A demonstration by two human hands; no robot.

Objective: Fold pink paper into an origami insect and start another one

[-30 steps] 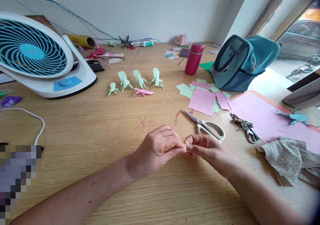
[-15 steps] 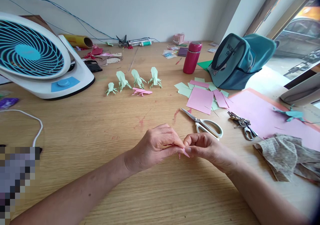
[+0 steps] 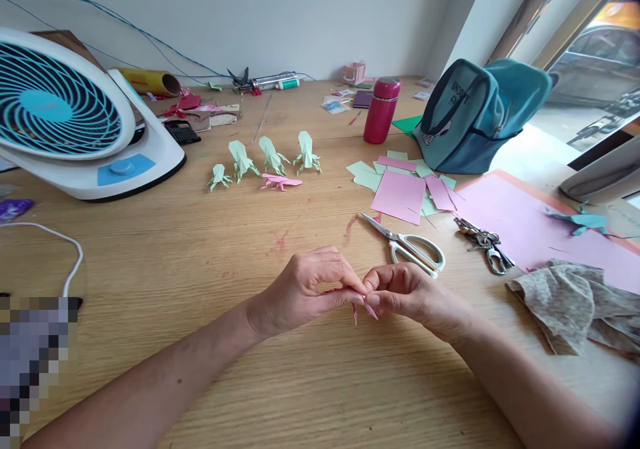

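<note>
Between the fingertips of both hands is a small pink folded paper piece (image 3: 371, 310), with two narrow points hanging below the fingers and the rest hidden. My left hand (image 3: 325, 282) pinches it from the left, thumb against fingers. From the right, my right hand (image 3: 403, 289) pinches the same piece, its fingertips touching those of the left. Just beyond the right hand lie scissors (image 3: 407, 246) with white handles, blades slightly apart. Farther off, several pale green origami insects (image 3: 306, 152) stand in a row, and a pink origami insect (image 3: 281, 182) lies in front of them.
A white and blue fan (image 3: 65, 116) stands at the left. Pink and green paper pieces (image 3: 399, 196), a magenta flask (image 3: 383, 110) and a teal backpack (image 3: 465, 119) are at the back right. Keys (image 3: 484, 244), a crumpled cloth (image 3: 565, 306) and a teal origami insect (image 3: 580, 220) lie at the right.
The pink paper's points now hang lower and farther apart below my fingertips. Both hands keep their pinch in nearly the same place. The view has shifted slightly.
</note>
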